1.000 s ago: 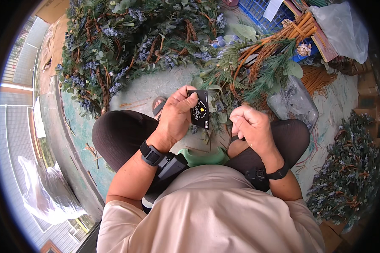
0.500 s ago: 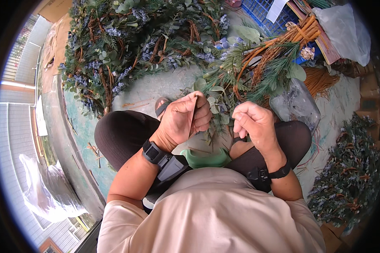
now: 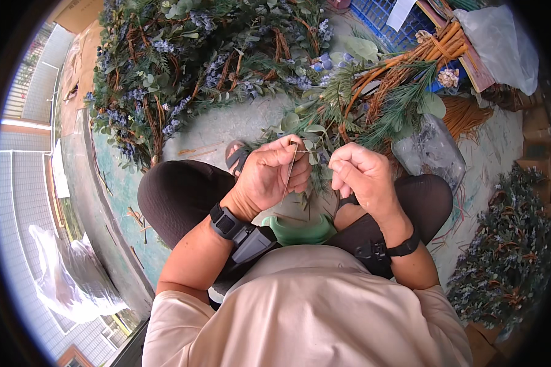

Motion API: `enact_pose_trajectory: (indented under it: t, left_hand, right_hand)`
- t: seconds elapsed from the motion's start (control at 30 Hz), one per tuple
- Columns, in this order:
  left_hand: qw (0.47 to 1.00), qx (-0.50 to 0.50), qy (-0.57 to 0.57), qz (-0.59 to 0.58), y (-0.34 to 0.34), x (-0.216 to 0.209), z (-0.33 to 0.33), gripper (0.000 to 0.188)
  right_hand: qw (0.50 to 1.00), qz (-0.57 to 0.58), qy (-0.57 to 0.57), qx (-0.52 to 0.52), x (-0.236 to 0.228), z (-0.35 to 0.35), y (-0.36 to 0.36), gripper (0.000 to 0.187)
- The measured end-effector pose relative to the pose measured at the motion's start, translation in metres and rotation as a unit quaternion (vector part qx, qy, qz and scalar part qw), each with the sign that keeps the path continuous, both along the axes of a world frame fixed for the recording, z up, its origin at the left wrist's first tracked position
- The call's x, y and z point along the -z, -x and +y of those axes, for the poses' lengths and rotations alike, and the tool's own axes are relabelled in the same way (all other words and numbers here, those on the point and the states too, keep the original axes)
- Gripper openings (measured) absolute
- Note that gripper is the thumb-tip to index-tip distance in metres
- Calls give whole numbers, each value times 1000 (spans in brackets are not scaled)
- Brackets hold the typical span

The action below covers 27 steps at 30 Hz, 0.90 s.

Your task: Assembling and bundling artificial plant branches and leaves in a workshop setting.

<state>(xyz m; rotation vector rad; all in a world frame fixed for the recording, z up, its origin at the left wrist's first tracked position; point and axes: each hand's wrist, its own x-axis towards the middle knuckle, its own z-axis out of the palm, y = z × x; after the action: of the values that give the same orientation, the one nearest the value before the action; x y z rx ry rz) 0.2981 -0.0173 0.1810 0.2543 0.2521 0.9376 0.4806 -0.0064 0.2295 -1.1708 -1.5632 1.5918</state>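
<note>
In front of my lap, my left hand (image 3: pixel 274 168) is closed around a thin, flat piece (image 3: pixel 290 169), seen almost edge-on. Its exact kind does not show. A fine pale strand (image 3: pixel 313 151) runs from the top of that piece toward my right hand (image 3: pixel 362 177), whose thumb and forefinger are pinched together. Whether the strand is thread or wire is too fine to tell. Green foliage stems (image 3: pixel 312 137) lie just beyond and below my hands, touching neither as far as I can see.
Wreaths of greenery with blue flowers (image 3: pixel 211 67) fill the far left. A bundle of brown stems (image 3: pixel 404 67) lies at far right beside a blue crate (image 3: pixel 392 21) and plastic bags (image 3: pixel 502 49). More wreaths (image 3: pixel 508 244) are stacked at right. A green stool edge (image 3: pixel 300 231) shows between my legs.
My left hand has shifted slightly right and my right hand slightly left. The pale strand between them now shows; the flat piece has tilted a little.
</note>
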Motion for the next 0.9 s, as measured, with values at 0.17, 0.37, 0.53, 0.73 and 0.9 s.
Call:
enact_pose_trajectory:
  t: [0.17, 0.37, 0.53, 0.73, 0.9]
  left_hand:
    - [996, -23, 12, 91, -6, -4, -4, 22]
    - [994, -11, 3, 107, -6, 2, -4, 13]
    - [968, -78, -1, 239, -14, 3, -5, 7]
    - [963, -104, -21, 247, -11, 9, -4, 10]
    - [958, -135, -6, 252, -12, 9, -3, 7]
  right_hand:
    - [1000, -12, 3, -6, -2, -1, 7, 8]
    - [999, -30, -10, -17, -3, -1, 10, 6]
    - [1000, 13, 4, 13, -3, -1, 14, 13]
    - [999, 9, 6, 31, 8, 0, 9, 10]
    - [998, -36, 2, 46, 13, 2, 0, 5]
